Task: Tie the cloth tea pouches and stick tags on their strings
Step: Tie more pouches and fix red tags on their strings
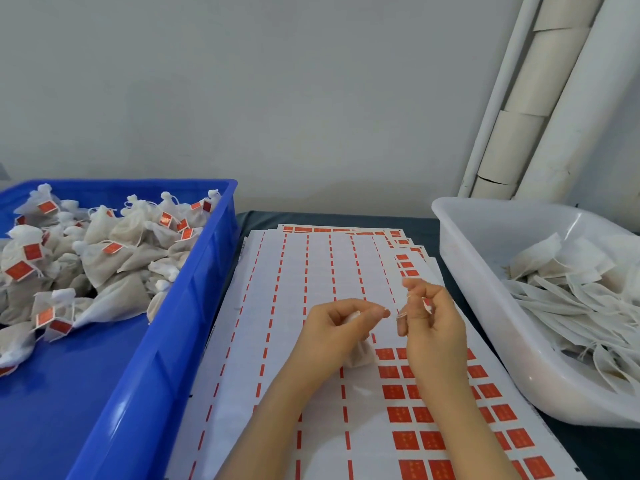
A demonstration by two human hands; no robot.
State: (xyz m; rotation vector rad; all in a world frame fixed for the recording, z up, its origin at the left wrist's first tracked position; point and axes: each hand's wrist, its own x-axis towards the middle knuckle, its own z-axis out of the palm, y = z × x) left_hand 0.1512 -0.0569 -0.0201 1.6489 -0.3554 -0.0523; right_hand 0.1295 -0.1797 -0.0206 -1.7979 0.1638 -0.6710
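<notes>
Dead centre of the frame: the left hand (337,329) has its fingers curled round a little white pouch (362,353), thumb and forefinger pinched together. The right hand (433,323) is just beside it, fingers curled too, pinching the thin string (402,314), which is pretty hard to make out. Both hover over the sticker sheets (311,271), with red tags (405,439) at lower right. The blue crate (194,306) on the left holds tagged pouches (104,258); the white tub (485,306) on the right holds flat untied pouches (571,296).
</notes>
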